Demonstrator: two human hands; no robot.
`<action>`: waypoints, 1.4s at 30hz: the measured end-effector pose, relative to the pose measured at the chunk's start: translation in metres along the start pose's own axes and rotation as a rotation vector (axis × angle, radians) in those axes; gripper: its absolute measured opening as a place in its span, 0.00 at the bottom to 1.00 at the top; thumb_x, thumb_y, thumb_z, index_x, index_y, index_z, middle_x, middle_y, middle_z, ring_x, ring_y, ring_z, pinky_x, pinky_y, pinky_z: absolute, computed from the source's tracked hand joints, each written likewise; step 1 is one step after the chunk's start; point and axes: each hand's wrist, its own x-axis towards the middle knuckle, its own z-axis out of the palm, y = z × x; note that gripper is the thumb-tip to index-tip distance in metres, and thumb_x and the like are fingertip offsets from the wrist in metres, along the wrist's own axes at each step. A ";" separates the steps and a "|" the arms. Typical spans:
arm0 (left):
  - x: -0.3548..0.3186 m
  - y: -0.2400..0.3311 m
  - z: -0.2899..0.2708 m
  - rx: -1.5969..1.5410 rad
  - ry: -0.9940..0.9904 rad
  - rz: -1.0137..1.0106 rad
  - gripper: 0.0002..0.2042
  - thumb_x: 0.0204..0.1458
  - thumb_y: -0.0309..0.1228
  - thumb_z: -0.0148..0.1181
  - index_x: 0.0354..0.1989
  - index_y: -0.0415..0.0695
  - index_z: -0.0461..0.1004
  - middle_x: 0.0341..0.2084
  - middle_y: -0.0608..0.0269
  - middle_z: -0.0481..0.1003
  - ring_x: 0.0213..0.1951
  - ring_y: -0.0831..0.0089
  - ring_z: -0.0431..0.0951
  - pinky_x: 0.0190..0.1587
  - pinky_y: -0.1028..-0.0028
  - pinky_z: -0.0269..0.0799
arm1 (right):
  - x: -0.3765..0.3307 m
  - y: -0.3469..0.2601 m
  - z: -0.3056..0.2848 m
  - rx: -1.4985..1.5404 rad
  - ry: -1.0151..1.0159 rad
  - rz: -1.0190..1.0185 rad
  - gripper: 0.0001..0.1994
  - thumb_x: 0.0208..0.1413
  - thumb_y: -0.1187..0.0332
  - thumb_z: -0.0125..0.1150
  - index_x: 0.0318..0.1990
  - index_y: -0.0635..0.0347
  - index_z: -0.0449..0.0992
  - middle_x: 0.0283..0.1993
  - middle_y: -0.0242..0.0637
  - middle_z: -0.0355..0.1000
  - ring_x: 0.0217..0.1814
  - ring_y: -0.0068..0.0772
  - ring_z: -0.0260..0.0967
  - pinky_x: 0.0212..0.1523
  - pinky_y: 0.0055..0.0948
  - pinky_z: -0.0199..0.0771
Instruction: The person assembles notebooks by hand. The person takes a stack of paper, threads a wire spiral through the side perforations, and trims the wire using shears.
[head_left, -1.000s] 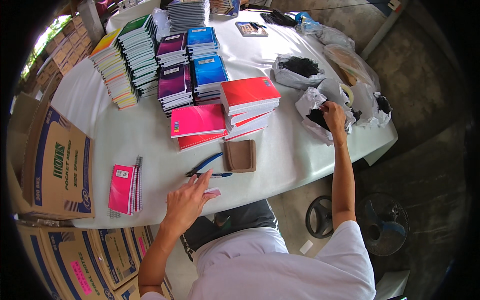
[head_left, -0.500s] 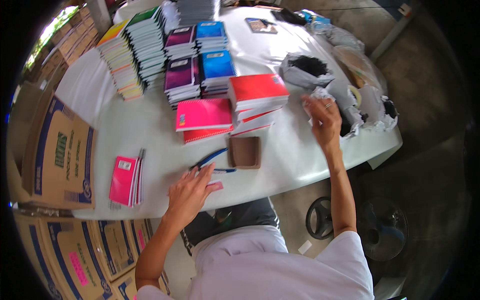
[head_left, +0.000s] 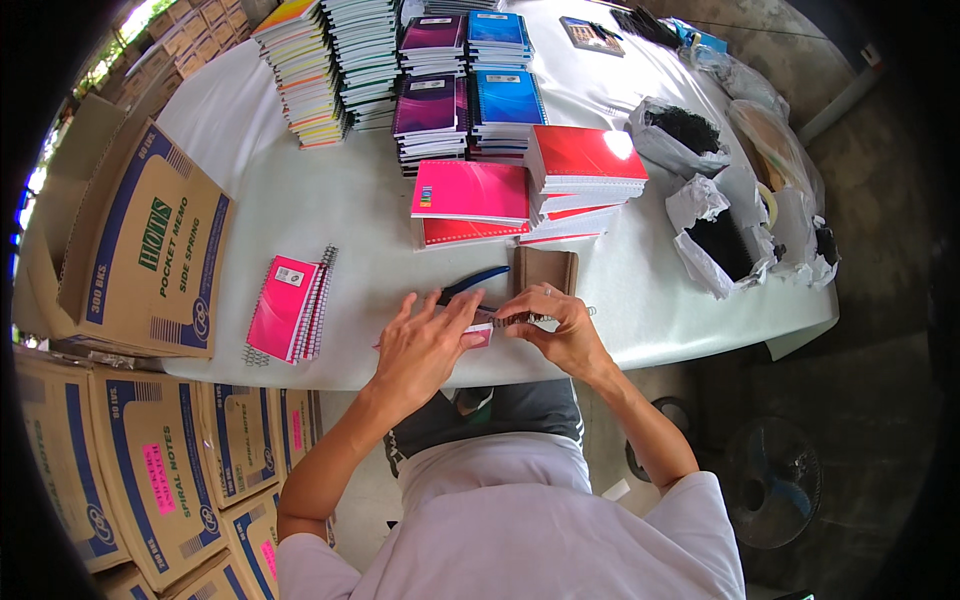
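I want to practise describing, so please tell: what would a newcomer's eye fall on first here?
Probably the bright notebook stacks in yellow, purple, blue, pink and red, beyond the hands on the white table. Next, near the front edge, the left hand rests on a mostly covered pink booklet, while the right hand pinches a dark coil beside it. A big open carton stands at left.

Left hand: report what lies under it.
The end of a pink-and-white booklet shows by the thumb of the left hand. The hand covers the rest, so its full shape and anything beneath cannot be seen.
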 end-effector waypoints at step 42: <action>-0.002 0.011 -0.011 -0.096 -0.149 -0.028 0.23 0.56 0.42 0.60 0.59 0.50 0.70 0.43 0.60 0.80 0.34 0.58 0.82 0.32 0.59 0.77 | 0.004 -0.023 -0.022 -0.529 -0.440 0.016 0.10 0.54 0.70 0.63 0.42 0.64 0.72 0.43 0.44 0.73 0.41 0.52 0.72 0.40 0.44 0.73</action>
